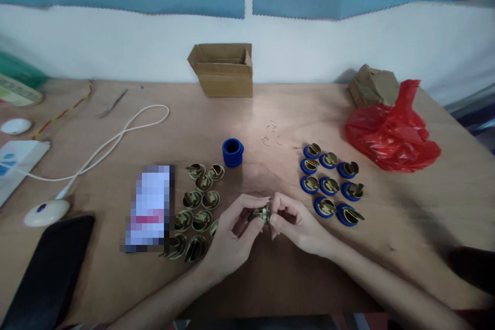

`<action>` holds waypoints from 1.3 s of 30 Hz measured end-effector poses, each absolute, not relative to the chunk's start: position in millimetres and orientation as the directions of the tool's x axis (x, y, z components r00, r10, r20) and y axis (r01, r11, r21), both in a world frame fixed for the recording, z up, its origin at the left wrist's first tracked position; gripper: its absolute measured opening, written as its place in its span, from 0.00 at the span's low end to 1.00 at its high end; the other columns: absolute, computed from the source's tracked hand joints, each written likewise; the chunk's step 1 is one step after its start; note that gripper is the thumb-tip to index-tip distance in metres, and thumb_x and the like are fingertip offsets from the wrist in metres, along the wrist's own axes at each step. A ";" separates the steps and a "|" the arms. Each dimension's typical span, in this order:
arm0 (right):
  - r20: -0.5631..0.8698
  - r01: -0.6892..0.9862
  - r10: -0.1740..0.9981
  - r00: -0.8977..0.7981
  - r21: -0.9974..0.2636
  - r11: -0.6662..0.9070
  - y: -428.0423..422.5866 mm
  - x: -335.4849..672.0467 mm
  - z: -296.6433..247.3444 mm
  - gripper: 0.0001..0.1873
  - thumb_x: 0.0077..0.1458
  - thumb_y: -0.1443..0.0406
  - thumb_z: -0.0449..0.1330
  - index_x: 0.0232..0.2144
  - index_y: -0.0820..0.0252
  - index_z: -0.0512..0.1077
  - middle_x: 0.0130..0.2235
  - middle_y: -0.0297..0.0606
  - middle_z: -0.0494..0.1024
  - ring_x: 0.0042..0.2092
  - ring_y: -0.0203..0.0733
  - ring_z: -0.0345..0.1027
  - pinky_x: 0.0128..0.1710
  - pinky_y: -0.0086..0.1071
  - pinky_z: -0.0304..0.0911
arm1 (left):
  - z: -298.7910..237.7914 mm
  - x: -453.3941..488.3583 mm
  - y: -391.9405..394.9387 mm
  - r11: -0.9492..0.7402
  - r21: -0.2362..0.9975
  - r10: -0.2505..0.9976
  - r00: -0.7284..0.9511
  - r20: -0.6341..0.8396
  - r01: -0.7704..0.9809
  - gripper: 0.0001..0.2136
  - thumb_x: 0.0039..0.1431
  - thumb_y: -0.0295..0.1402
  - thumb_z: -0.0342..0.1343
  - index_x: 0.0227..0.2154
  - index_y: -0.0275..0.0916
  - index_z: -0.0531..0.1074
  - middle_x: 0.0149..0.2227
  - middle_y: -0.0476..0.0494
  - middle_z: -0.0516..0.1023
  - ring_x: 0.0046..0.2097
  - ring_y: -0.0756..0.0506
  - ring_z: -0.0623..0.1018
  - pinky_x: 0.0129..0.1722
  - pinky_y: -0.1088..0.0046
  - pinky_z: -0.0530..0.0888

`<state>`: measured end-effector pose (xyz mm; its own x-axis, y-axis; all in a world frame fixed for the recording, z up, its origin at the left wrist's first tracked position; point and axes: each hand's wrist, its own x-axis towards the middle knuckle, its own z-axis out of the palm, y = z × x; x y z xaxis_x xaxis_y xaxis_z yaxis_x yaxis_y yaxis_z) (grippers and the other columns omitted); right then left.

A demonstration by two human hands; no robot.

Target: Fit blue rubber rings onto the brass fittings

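Observation:
My left hand [237, 229] holds a small round brass-coloured metal fitting [264, 213] between thumb and fingers, tilted on its edge. From the other side my right hand [296, 221] pinches the fitting's rim; its fingertips hide part of it. To the left lie several similar brass-coloured fittings [201, 220] without blue rings, some partly behind my left hand. A short stack of blue rings [232, 153] stands beyond my hands. On the right, several fittings seated in blue rings [328, 185] lie in loose rows.
Thin curved wire pieces [271, 134] lie behind my hands. An open cardboard box [228, 81] stands by the wall. A red plastic bag [392, 136] and brown package [373, 86] sit back right. At left are a phone [149, 209], black case [50, 268] and white cable [112, 139].

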<state>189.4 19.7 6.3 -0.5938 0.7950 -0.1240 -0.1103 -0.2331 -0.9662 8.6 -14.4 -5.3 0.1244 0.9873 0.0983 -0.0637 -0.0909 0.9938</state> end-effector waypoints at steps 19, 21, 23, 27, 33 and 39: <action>-0.075 -0.145 0.809 -0.583 -0.970 -0.194 19.2 189.0 11.6 0.14 0.65 0.54 0.59 0.36 0.58 0.64 0.32 0.32 0.73 0.30 0.33 0.66 0.30 0.29 0.65 | -2.8 7.2 -12.7 -0.119 0.988 0.981 0.144 0.132 -0.094 0.10 0.68 0.27 0.52 0.47 0.44 0.75 0.47 0.44 0.79 0.44 0.49 0.79 0.39 0.79 0.79; -0.066 -0.145 0.819 -0.571 -0.973 -0.180 19.3 189.3 11.5 0.12 0.66 0.55 0.58 0.39 0.57 0.63 0.33 0.34 0.75 0.30 0.33 0.66 0.31 0.29 0.65 | -0.5 6.4 -11.4 -0.114 0.990 0.982 0.138 0.125 -0.089 0.09 0.69 0.28 0.52 0.47 0.43 0.75 0.46 0.44 0.79 0.45 0.49 0.79 0.42 0.78 0.79; -0.057 -0.117 0.830 -0.555 -0.982 -0.146 18.9 189.7 10.6 0.11 0.66 0.57 0.58 0.39 0.57 0.63 0.33 0.34 0.76 0.30 0.33 0.66 0.31 0.29 0.64 | 2.0 5.5 -10.3 -0.121 0.990 0.983 0.127 0.129 -0.073 0.09 0.69 0.29 0.52 0.46 0.42 0.75 0.45 0.43 0.80 0.47 0.48 0.80 0.45 0.77 0.79; -0.003 -0.021 0.867 -0.499 -1.000 -0.015 16.5 190.0 7.0 0.09 0.67 0.58 0.57 0.37 0.57 0.65 0.30 0.32 0.73 0.29 0.34 0.63 0.30 0.29 0.60 | 4.7 4.9 -10.1 -0.119 0.990 0.983 0.131 0.129 -0.081 0.09 0.70 0.32 0.51 0.46 0.41 0.75 0.45 0.43 0.80 0.43 0.49 0.81 0.41 0.76 0.80; 0.108 0.148 0.936 -0.336 -0.975 0.165 11.2 189.5 -2.2 0.04 0.67 0.63 0.57 0.37 0.55 0.66 0.29 0.28 0.65 0.29 0.33 0.61 0.28 0.28 0.59 | 3.0 6.9 -13.5 -0.086 0.991 0.978 0.179 0.104 -0.104 0.08 0.69 0.30 0.52 0.46 0.42 0.75 0.44 0.45 0.80 0.35 0.52 0.80 0.33 0.79 0.80; 0.306 0.318 0.905 -0.296 -0.862 0.395 6.5 190.5 -10.4 0.11 0.65 0.69 0.56 0.48 0.53 0.62 0.28 0.27 0.65 0.27 0.34 0.63 0.27 0.28 0.61 | 3.4 7.0 -14.7 -0.076 0.992 0.975 0.202 0.096 -0.104 0.10 0.67 0.26 0.53 0.46 0.44 0.74 0.41 0.49 0.79 0.29 0.56 0.78 0.32 0.81 0.79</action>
